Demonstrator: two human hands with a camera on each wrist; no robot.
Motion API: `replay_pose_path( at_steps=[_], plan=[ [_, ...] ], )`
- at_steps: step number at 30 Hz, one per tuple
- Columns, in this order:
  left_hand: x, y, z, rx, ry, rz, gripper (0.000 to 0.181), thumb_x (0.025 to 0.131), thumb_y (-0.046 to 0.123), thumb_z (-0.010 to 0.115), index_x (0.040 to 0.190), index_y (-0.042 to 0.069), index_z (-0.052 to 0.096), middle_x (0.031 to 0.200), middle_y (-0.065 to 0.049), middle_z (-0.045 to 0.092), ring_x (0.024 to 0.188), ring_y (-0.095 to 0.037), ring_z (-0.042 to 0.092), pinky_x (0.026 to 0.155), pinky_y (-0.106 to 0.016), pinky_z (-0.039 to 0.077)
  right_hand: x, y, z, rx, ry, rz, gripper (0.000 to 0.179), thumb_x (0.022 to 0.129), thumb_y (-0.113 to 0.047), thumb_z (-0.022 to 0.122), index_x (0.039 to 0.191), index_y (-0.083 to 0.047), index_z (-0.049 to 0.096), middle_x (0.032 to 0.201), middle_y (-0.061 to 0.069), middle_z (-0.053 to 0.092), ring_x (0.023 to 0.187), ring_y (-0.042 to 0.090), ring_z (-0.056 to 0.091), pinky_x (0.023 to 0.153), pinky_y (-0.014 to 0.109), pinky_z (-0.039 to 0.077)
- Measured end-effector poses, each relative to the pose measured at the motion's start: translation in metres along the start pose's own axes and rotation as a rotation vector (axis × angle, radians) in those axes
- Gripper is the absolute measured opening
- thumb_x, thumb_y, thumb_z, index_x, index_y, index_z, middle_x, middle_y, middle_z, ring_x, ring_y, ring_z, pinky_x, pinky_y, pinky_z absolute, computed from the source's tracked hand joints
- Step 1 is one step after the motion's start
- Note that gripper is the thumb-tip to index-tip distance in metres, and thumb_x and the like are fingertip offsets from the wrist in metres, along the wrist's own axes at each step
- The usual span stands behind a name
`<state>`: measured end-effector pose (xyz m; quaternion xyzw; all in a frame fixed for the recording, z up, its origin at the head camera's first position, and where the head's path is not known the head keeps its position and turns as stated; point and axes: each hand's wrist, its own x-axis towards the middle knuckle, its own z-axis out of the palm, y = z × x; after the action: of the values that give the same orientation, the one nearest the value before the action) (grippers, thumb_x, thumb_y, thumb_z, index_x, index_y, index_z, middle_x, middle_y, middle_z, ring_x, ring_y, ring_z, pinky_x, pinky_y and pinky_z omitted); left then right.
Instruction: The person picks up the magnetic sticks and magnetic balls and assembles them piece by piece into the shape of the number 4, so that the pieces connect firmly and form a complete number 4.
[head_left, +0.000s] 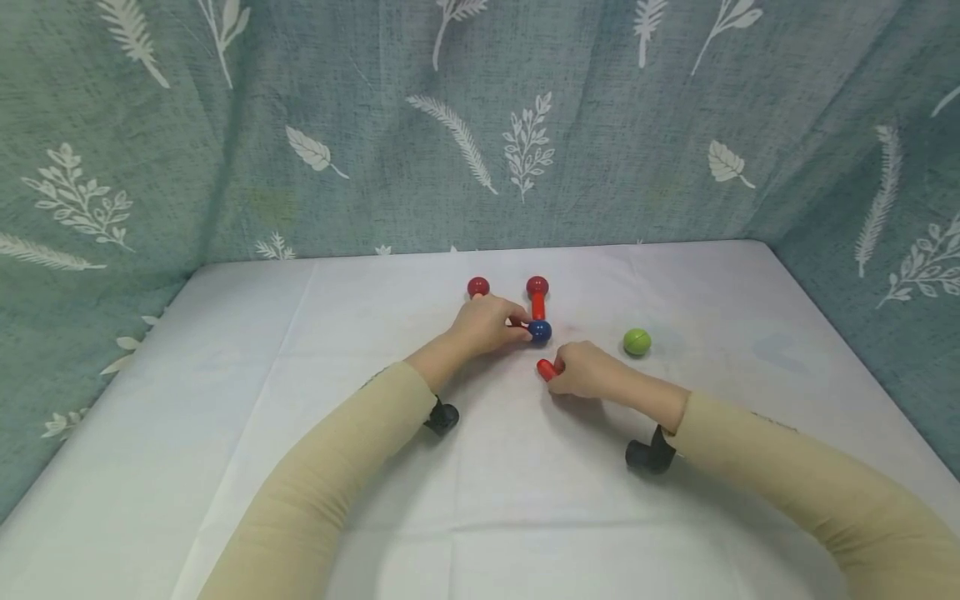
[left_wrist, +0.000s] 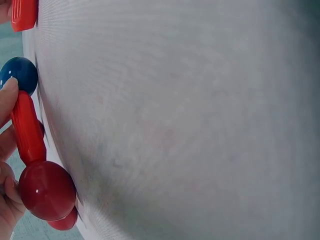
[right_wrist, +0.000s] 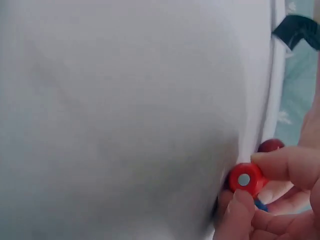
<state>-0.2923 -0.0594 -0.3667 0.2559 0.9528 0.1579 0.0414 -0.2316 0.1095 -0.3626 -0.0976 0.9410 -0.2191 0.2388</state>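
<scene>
My left hand [head_left: 483,323] grips a blue ball [head_left: 540,332] between thumb and fingers. From that ball a red rod [head_left: 538,307] runs back to a dark red ball [head_left: 537,286]. Another red rod [left_wrist: 29,130] joins the blue ball to a larger-looking dark red ball [left_wrist: 47,190] beside the left fingers. Behind the left hand shows a red ball [head_left: 478,287], partly covered. Just to the right and nearer, my right hand [head_left: 588,369] pinches a loose red rod [head_left: 547,370] between thumb and finger. A round silvery disc [right_wrist: 243,179] marks its end in the right wrist view.
A green ball [head_left: 637,342] lies on the white-covered table [head_left: 510,517], behind and right of the right hand. A leaf-patterned curtain [head_left: 360,192] stands along the table's back and sides. Black wrist cameras [head_left: 651,455] hang below both sleeves.
</scene>
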Motion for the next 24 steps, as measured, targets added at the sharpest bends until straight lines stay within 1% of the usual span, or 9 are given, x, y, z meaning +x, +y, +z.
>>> replay_pose_path(
  at_steps=[2,4,6,11,14,16,19,24],
  plan=[
    [0.000,0.000,0.000,0.002,0.000,0.006,0.027,0.081,0.030,0.069,0.105,0.019,0.071,0.096,0.004,0.070,0.083,-0.010,0.060,0.074,-0.027,0.045,0.004,0.002,-0.002,0.038,-0.031,0.038,0.019,0.079,-0.017,0.064,0.091,-0.002,0.060,0.068,0.004,0.060,0.057,0.013,0.053,0.051,0.021,0.046],
    [0.000,0.001,0.000,0.001,-0.003,0.004,0.027,0.081,0.030,0.069,0.105,0.019,0.071,0.097,0.004,0.070,0.083,-0.010,0.059,0.074,-0.027,0.045,0.007,0.004,-0.005,0.098,-0.058,0.065,0.019,0.080,-0.019,0.064,0.089,-0.002,0.060,0.068,0.004,0.060,0.057,0.013,0.054,0.052,0.022,0.048],
    [0.000,0.001,0.000,-0.002,-0.005,-0.002,0.027,0.081,0.030,0.069,0.105,0.019,0.071,0.098,0.004,0.070,0.084,-0.010,0.059,0.075,-0.026,0.045,0.011,0.006,-0.007,0.197,-0.092,0.081,0.021,0.081,-0.019,0.063,0.091,-0.001,0.059,0.067,0.005,0.060,0.056,0.013,0.056,0.054,0.024,0.050],
    [0.000,0.000,0.000,-0.006,-0.001,-0.007,0.025,0.081,0.030,0.069,0.104,0.018,0.071,0.097,0.003,0.070,0.081,-0.010,0.058,0.074,-0.026,0.046,0.015,0.010,-0.010,0.496,-0.189,0.131,0.024,0.086,-0.016,0.058,0.098,0.004,0.053,0.065,0.006,0.060,0.053,0.014,0.061,0.057,0.026,0.053],
    [0.000,0.000,0.001,-0.011,0.003,-0.001,0.025,0.081,0.029,0.069,0.103,0.018,0.071,0.095,0.003,0.070,0.077,-0.010,0.057,0.071,-0.025,0.046,0.017,0.010,-0.009,0.623,-0.214,0.166,0.023,0.087,-0.017,0.057,0.098,0.003,0.052,0.064,0.007,0.061,0.054,0.014,0.063,0.059,0.026,0.053],
    [0.000,0.000,0.002,-0.012,0.004,0.001,0.024,0.081,0.029,0.069,0.102,0.018,0.071,0.095,0.003,0.070,0.076,-0.009,0.056,0.071,-0.025,0.046,0.018,0.011,-0.008,0.679,-0.221,0.174,0.023,0.088,-0.017,0.057,0.097,0.003,0.052,0.064,0.007,0.062,0.055,0.015,0.063,0.060,0.026,0.053],
    [0.000,0.000,0.002,-0.013,0.007,0.002,0.024,0.081,0.029,0.069,0.102,0.018,0.071,0.095,0.004,0.070,0.076,-0.009,0.056,0.071,-0.025,0.046,0.019,0.011,-0.007,0.738,-0.231,0.166,0.023,0.088,-0.016,0.056,0.098,0.004,0.051,0.065,0.008,0.062,0.056,0.015,0.064,0.061,0.027,0.054],
    [0.000,0.000,0.002,-0.018,0.006,-0.001,0.024,0.081,0.029,0.069,0.102,0.017,0.071,0.096,0.003,0.070,0.078,-0.009,0.057,0.073,-0.025,0.046,0.020,0.014,-0.007,0.793,-0.253,0.134,0.023,0.089,-0.016,0.053,0.098,0.005,0.051,0.066,0.007,0.063,0.057,0.016,0.064,0.061,0.028,0.054]
  ],
)
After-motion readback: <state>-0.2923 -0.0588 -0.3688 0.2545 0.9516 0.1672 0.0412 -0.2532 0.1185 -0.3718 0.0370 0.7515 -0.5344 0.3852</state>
